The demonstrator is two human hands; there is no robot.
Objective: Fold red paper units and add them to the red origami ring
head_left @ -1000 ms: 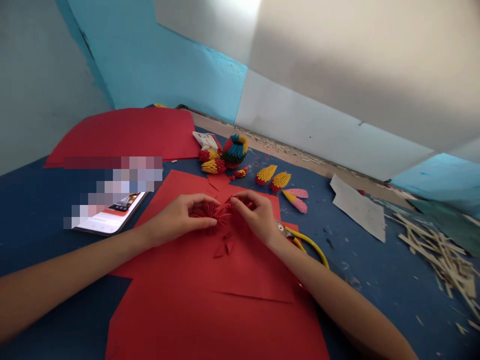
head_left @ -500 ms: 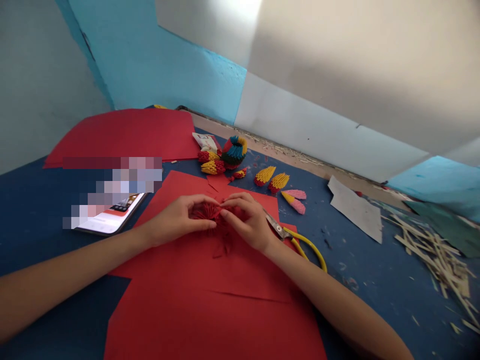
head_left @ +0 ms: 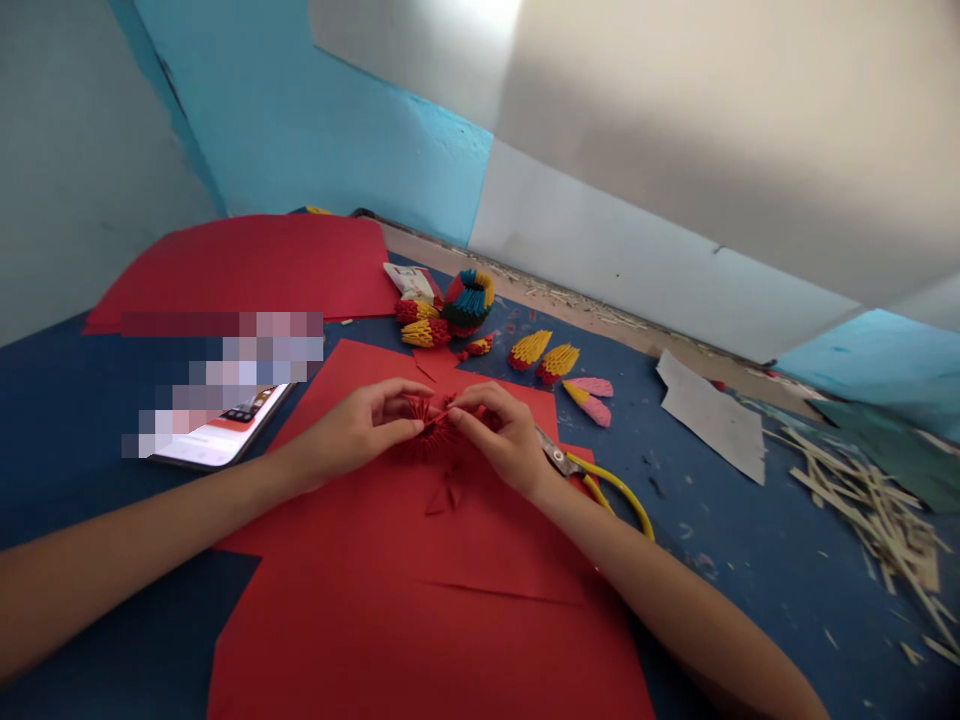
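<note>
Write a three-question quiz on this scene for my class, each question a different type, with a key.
1. What does the left hand hold?
2. True or false: in the picture, the phone lies left of the scissors.
3. What colour are the scissors' handles? A) blue B) yellow C) green

Key:
1. A spiky red folded-paper piece, partly hidden by the fingers.
2. True.
3. B.

Craft workspace: scissors (head_left: 561, 460), folded red paper (head_left: 427, 443)
</note>
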